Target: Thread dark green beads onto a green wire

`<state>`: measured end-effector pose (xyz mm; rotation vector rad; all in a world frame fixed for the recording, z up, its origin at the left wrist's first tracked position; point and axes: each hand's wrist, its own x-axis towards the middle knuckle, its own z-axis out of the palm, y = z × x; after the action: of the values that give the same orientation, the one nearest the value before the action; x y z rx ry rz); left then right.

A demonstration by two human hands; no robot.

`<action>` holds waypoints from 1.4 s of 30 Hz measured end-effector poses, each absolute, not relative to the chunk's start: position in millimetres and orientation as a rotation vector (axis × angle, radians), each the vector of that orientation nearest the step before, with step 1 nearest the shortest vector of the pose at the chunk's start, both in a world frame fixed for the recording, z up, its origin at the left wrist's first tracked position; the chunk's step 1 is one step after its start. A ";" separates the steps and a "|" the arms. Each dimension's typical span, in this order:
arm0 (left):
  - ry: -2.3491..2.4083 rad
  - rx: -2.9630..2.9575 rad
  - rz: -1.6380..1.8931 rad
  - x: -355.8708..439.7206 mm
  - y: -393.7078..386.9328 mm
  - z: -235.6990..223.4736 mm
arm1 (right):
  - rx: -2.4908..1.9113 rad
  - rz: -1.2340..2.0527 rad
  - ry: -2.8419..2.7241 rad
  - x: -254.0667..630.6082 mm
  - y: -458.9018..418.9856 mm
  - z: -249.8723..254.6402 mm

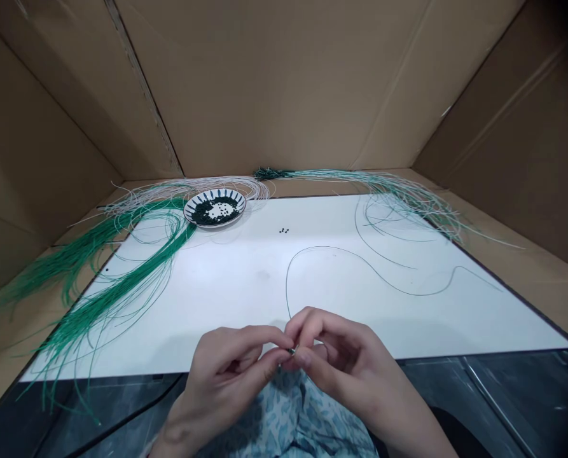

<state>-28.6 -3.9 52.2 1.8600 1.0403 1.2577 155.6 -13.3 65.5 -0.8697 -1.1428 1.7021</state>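
My left hand (pixel 238 366) and my right hand (pixel 343 362) meet fingertip to fingertip at the front edge of the white board. Both are closed in a pinch on a thin green cord (pixel 287 280). It runs up from behind my right fingers, curves over the board and trails off to the right. A tiny dark green piece shows between the fingertips; whether it is a bead or a knot in the cord I cannot make out. Several small dark beads (pixel 284 231) lie farther back on the board.
A striped plate (pixel 242 205) of dark beads stands at the back left. Green cords (pixel 135 277) spread beside it, with white cords (pixel 164 191) behind. A bundle of pale green cords (pixel 398 187) with a dark knotted end lies along the back right. Cardboard walls (pixel 284 83) surround the board (pixel 236 280).
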 end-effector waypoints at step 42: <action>1.251 1.217 1.009 -4.8 0.0 50.2 | -1.228 1.452 -1.112 159.6 -5.5 54.3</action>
<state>-4.8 0.0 50.2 1.2168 1.2511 1.0088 159.6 -5.5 54.3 -1.2280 -1.1121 1.4524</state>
